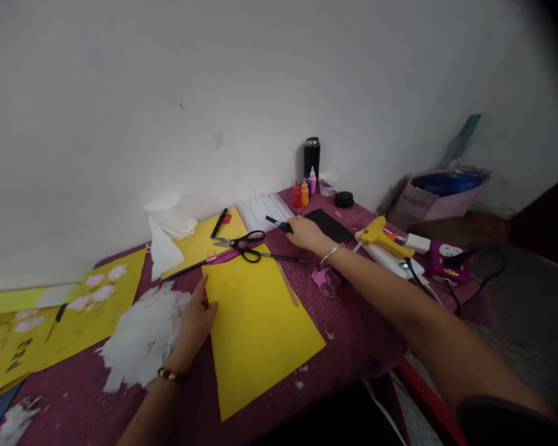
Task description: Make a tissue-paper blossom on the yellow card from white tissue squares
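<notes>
A yellow paper sheet (258, 322) lies in front of me on the maroon mat (353, 328). My left hand (194, 322) rests flat at the sheet's left edge, fingers stretched out, beside a heap of torn white paper (142, 337). My right hand (304, 234) reaches far forward and closes round a black and blue pen-like tool (279, 223), next to a black phone (329, 224). Black scissors (244, 243) and a thin black stick (279, 256) lie just beyond the sheet's top edge.
A yellow glue gun (382, 236) and a plugged power strip (449, 257) sit at the right. Small colour bottles (304, 192), a black flask (312, 157), a cup (327, 183) stand by the wall. Decorated yellow sheets (51, 322) lie at left, a cardboard box (434, 195) at right.
</notes>
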`<state>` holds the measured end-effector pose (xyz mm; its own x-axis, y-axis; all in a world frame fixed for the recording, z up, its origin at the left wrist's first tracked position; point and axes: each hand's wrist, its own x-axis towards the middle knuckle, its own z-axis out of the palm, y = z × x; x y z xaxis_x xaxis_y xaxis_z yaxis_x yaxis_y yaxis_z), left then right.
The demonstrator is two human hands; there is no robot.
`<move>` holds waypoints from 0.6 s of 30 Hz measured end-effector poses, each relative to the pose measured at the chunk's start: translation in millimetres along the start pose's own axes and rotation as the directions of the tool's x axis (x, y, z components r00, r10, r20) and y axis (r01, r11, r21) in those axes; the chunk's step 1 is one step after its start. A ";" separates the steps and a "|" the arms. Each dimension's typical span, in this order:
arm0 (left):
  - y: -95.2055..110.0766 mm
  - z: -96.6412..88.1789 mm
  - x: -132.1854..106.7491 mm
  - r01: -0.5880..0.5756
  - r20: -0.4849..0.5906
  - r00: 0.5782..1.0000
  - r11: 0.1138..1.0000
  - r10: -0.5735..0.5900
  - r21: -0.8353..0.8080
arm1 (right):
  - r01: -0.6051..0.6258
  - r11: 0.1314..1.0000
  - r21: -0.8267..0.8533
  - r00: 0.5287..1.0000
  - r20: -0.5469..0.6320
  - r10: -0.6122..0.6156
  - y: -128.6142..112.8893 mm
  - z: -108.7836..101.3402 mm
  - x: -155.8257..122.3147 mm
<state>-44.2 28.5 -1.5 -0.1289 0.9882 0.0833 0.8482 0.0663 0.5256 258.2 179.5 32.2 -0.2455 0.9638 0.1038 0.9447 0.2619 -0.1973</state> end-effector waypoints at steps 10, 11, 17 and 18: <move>-1.2 3.4 -9.7 -0.040 0.187 0.982 0.917 -0.038 0.397 | -0.012 0.999 -0.049 1.000 -0.020 0.011 -21.2 18.7 32.9; 0.5 2.8 -10.8 -0.044 0.209 0.977 0.904 -0.051 0.426 | 0.008 0.998 -0.062 0.999 -0.039 -0.010 -26.8 18.7 30.6; 4.4 -3.9 -17.5 -0.094 0.231 0.972 0.839 -0.038 0.536 | 0.315 0.942 -0.120 0.947 -0.023 -0.320 -80.8 28.8 16.9; 4.5 -5.0 -19.0 -0.109 0.216 0.976 0.828 -0.015 0.550 | 0.346 0.929 -0.133 0.936 -0.014 -0.351 -88.4 32.7 16.9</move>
<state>-40.5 9.4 3.5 -0.0276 0.9936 -0.1100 0.9989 0.0234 -0.0397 163.4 174.3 19.5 -0.5585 0.8098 0.1796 0.8212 0.5703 -0.0178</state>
